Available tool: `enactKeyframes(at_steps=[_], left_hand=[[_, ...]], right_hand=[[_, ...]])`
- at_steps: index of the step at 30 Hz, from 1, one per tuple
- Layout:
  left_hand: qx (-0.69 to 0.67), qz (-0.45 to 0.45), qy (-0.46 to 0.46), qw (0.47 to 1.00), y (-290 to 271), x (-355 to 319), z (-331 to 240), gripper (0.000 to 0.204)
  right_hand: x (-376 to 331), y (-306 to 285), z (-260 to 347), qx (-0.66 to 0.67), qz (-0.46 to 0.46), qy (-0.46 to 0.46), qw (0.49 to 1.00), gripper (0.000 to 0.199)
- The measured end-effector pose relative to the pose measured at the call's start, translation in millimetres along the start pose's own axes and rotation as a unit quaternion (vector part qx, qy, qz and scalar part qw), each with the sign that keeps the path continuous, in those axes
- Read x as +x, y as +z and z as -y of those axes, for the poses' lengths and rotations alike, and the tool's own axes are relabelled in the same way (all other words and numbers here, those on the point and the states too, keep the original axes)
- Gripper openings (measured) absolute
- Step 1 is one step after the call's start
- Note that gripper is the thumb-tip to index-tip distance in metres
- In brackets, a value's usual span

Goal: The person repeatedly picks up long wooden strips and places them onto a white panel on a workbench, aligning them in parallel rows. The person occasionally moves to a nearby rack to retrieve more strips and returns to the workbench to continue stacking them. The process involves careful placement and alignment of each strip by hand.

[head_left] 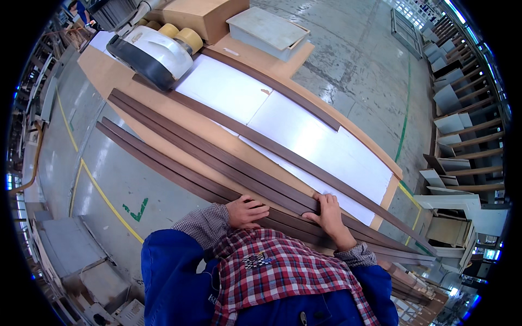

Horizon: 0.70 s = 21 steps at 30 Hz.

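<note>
Several long dark brown wooden strips [206,157] lie side by side along the near edge of a long workbench [136,103]. My left hand [246,211] curls its fingers over the nearest strips. My right hand [328,213] lies flat on top of the same bundle, fingers spread, a little further along. Two more brown strips [283,152] lie apart on the white sheets [304,130] that cover the bench top. My checked sleeves and blue overalls fill the lower middle of the view.
A white and black hand-held machine [155,54] sits at the bench's far left end, beside tape rolls [187,37], a cardboard box [209,16] and a shallow grey tray [269,31]. Grey concrete floor with yellow lines [92,179] surrounds the bench. Racks of panels [462,125] stand at right.
</note>
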<state>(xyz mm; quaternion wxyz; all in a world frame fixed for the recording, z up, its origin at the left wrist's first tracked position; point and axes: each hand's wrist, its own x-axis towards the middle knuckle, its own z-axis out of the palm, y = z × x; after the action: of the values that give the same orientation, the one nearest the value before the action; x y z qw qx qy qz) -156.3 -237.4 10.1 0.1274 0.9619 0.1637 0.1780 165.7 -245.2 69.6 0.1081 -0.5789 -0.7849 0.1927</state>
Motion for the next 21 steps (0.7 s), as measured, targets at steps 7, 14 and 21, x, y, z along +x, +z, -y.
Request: enactKeyframes(at_steps=[7, 14, 21], left_hand=[[0.075, -0.005, 0.052, 0.996, -3.4, -1.4, -6.0, 0.041], [0.083, -0.056, 0.023, 0.995, -2.8, 0.3, -17.3, 0.035], [0.104, -0.063, 0.073, 0.990, 0.3, 5.4, -21.9, 0.034]], right_hand=[[0.5, 5.2, -3.1, 0.022, -0.015, 0.009, 1.000, 0.043], [-0.8, 2.6, -6.7, 0.052, -0.012, -0.014, 0.998, 0.040], [-9.0, -14.1, -3.4, 0.042, 0.045, -0.022, 0.998, 0.041]])
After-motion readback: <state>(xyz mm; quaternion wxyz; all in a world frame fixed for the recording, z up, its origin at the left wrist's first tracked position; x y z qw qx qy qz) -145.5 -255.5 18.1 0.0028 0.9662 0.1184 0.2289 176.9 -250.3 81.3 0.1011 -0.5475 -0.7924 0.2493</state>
